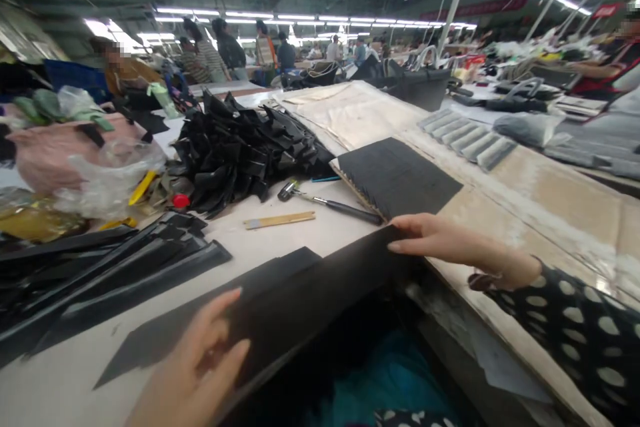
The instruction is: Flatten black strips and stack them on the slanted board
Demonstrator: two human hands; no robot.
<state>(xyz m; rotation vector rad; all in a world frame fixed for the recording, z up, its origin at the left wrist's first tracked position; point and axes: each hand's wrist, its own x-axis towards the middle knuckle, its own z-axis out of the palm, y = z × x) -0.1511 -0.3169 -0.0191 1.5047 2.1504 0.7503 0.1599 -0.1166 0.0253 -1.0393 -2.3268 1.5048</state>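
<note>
A long black sheet lies along the front edge of the white worktable. My left hand pinches its near end between thumb and fingers. My right hand, in a dotted black sleeve, grips the far end with fingers curled over the edge. Beyond that end lies a stack of black rectangular pieces on a board.
A hammer, a wooden ruler and a red cap lie mid-table. A heap of black cut pieces and long black strips sit at left, with plastic bags. Other people work at tables behind.
</note>
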